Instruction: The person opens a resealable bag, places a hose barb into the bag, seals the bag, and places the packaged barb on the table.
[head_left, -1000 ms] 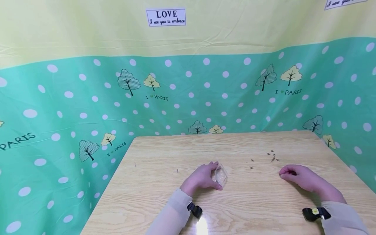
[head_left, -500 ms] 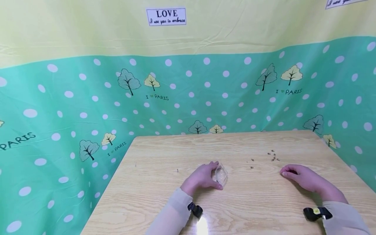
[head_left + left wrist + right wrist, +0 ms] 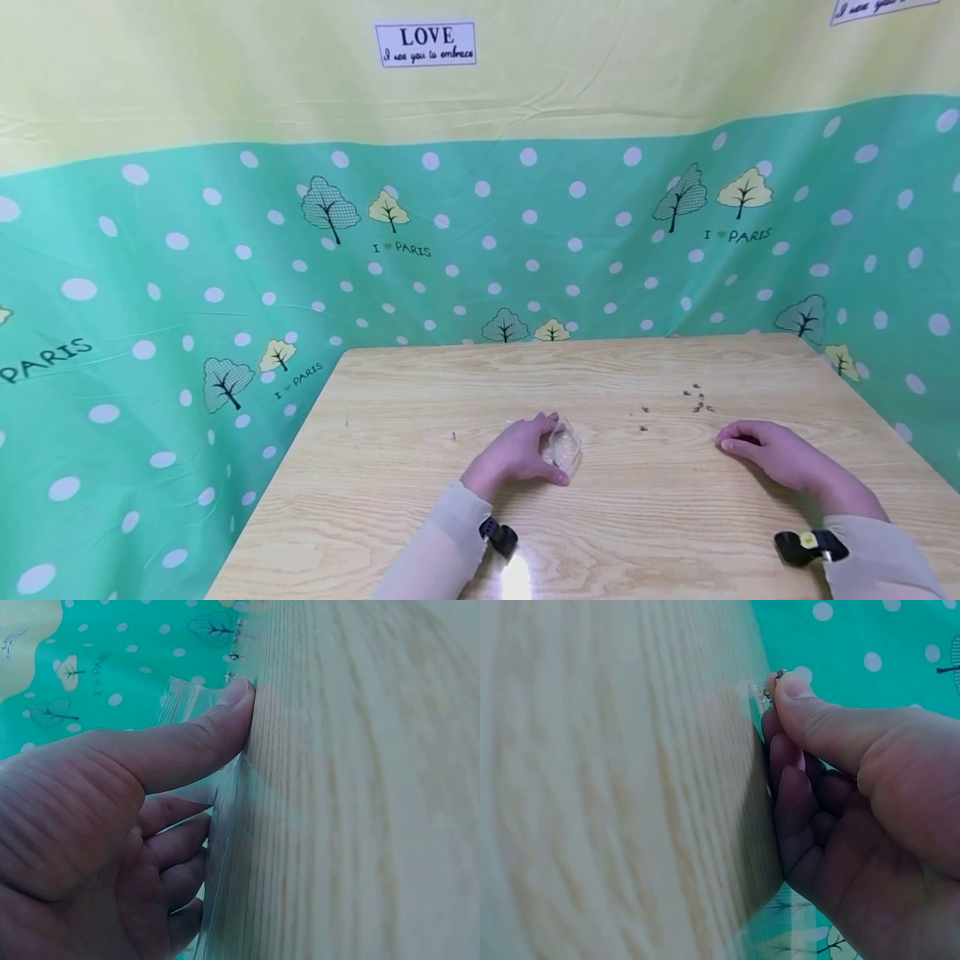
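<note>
My left hand [image 3: 517, 452] holds a small clear plastic bag [image 3: 565, 446] down on the table, thumb and fingers spread around its sides. In the left wrist view, the bag's ridged top edge [image 3: 180, 697] stands up beyond the thumb. Further right, my right hand [image 3: 776, 452] rests low over the table with thumb and forefinger together. A tiny metal piece [image 3: 781, 673] shows at those fingertips in the right wrist view, too small to tell its kind. Several small dark metal pieces [image 3: 699, 407] lie scattered just beyond the right hand.
Two more small pieces [image 3: 643, 428] lie between the hands. A tiny bit [image 3: 453, 436] is left of the left hand on the wood-grain table [image 3: 420, 517]. A green and yellow printed curtain [image 3: 450, 192] hangs behind the table and along its sides.
Almost nothing differs. My right hand has shifted very slightly to the right; the left hand and the bag stay where they were.
</note>
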`<state>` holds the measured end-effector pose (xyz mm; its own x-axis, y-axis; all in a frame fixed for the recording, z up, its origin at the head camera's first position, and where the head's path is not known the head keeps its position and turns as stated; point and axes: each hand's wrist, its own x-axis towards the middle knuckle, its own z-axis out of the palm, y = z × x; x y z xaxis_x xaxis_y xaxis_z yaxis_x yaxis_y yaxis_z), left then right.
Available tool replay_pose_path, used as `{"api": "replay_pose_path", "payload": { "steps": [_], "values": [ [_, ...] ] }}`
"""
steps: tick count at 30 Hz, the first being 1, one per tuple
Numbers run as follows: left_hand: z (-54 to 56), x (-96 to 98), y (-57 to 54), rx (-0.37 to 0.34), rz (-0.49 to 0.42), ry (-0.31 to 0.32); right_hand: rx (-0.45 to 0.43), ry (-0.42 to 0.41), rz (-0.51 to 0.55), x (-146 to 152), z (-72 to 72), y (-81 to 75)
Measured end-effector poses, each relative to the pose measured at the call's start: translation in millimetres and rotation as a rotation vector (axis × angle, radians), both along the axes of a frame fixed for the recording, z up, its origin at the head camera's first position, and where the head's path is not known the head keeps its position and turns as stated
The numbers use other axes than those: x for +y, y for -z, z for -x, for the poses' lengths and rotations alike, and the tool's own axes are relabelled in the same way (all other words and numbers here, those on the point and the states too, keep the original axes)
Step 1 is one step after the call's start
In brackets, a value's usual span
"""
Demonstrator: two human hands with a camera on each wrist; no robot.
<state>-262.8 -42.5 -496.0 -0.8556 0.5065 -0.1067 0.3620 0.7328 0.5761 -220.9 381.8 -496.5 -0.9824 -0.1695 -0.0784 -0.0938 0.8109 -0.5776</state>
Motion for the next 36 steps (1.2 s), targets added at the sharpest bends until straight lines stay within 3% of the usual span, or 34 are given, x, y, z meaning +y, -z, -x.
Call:
{"api": "replay_pose_path", "payload": {
  "steps": [36],
  "values": [
    [1.0,-0.8,3.1,0.005,0.004,0.000,0.012,0.004,0.005,0.1,-1.8,0.3]
  ]
}}
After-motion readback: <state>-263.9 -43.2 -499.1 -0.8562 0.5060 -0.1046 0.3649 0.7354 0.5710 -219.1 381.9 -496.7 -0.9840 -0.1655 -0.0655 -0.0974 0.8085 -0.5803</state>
